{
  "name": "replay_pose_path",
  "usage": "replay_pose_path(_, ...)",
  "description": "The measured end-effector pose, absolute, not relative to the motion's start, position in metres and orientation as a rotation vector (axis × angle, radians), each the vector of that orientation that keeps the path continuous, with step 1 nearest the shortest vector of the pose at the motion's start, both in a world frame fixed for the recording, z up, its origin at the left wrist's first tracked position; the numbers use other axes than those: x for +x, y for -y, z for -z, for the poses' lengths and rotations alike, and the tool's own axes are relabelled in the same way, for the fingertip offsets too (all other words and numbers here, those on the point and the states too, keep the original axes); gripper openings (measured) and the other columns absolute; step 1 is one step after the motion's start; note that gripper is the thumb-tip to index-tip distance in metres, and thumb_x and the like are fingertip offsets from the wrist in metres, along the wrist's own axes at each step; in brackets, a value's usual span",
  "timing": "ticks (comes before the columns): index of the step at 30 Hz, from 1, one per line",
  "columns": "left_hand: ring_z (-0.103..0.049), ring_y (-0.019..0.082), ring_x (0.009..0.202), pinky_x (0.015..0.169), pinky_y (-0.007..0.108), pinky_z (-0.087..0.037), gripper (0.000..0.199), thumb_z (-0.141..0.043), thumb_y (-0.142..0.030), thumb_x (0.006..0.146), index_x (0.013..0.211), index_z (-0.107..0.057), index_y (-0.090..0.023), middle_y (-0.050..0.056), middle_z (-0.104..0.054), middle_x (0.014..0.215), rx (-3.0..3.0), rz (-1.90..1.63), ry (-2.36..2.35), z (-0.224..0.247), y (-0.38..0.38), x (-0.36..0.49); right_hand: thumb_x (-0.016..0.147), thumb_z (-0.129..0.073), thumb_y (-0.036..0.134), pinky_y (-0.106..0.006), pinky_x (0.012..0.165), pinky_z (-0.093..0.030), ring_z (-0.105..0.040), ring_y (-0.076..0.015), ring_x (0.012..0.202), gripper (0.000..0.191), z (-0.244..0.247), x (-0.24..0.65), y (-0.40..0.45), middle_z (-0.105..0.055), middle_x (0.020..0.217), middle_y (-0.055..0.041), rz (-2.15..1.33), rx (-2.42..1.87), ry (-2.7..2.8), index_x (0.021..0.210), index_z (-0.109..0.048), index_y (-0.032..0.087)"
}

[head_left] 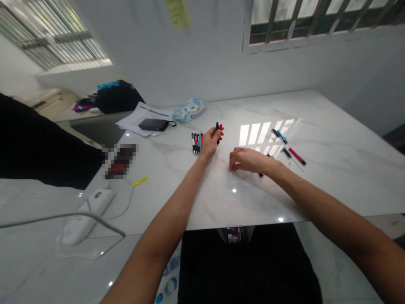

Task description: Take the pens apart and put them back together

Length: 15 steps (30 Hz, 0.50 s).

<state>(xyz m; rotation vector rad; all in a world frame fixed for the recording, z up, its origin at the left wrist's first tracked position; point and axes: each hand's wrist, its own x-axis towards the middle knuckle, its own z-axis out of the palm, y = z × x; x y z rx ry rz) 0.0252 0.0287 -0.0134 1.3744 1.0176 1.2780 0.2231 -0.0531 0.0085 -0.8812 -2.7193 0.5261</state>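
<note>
Pen parts, one black and one red [220, 127], stick up from my left hand [210, 141], whose fingers are wrapped round them. My right hand [245, 159] pinches a thin, pale refill [231, 173] over the white table. Just left of my left hand, several assembled pens [196, 143] lie side by side, in white, red and teal with black. To the right are a teal pen barrel [281, 136], a red pen barrel [297, 156], a black piece [286, 153] and thin refills. Other dark parts are partly hidden beneath my right hand.
A black phone-like case [153, 124] lies on papers [144, 111], near a blue-and-white packet [190, 110]. At the left are a white power strip [88, 215], cables, a yellow tag [139, 181] and a person's dark sleeve [47, 143]. The table's front edge [247, 226] is close.
</note>
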Motion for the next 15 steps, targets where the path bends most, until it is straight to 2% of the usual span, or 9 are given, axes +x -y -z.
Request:
replay_pose_path(6,-0.064,0.013,0.077,0.075,0.027,-0.052,0.018,-0.070,-0.031,0.101,0.113,-0.078,-0.019,0.005,-0.077,0.097,1.410,-1.322,-0.963,0.019,-0.032,0.028,0.102,-0.070,0.012,-0.036,0.090,-0.054,-0.068,-0.0232,0.102,0.015,-0.018,0.219,0.059,-0.078,0.104,-0.0074,-0.523,-0.865,2.534,0.098,-0.080,0.022)
replay_pose_path(10,-0.071,0.015,0.086,0.084,0.030,-0.057,0.025,-0.081,-0.037,0.092,0.110,-0.081,-0.018,0.008,-0.082,0.102,1.440,-1.354,-0.961,0.020,-0.037,0.025,0.108,-0.063,0.022,-0.037,0.088,-0.056,-0.071,-0.0200,0.092,0.018,-0.034,0.233,0.056,-0.080,0.102,-0.0060,-0.505,-0.956,2.040,0.105,-0.080,0.023)
replay_pose_path(13,-0.074,0.018,0.087,0.083,0.031,-0.059,0.033,-0.088,-0.043,0.085,0.106,-0.084,-0.018,0.009,-0.085,0.102,1.503,-1.325,-0.952,0.022,-0.036,0.025,0.107,-0.062,0.032,-0.039,0.088,-0.059,-0.074,-0.0205,0.093,0.023,-0.031,0.246,0.042,-0.082,0.103,-0.0062,-0.592,-0.956,1.694,0.108,-0.083,0.024)
replay_pose_path(15,-0.075,0.019,0.087,0.081,0.032,-0.060,0.035,-0.090,-0.045,0.082,0.104,-0.086,-0.018,0.009,-0.086,0.102,1.573,-1.295,-0.942,0.022,-0.031,0.029,0.102,-0.068,0.041,-0.040,0.089,-0.062,-0.076,-0.0211,0.094,0.027,-0.023,0.251,0.030,-0.084,0.103,-0.0071,-0.700,-0.954,1.512,0.114,-0.084,0.023)
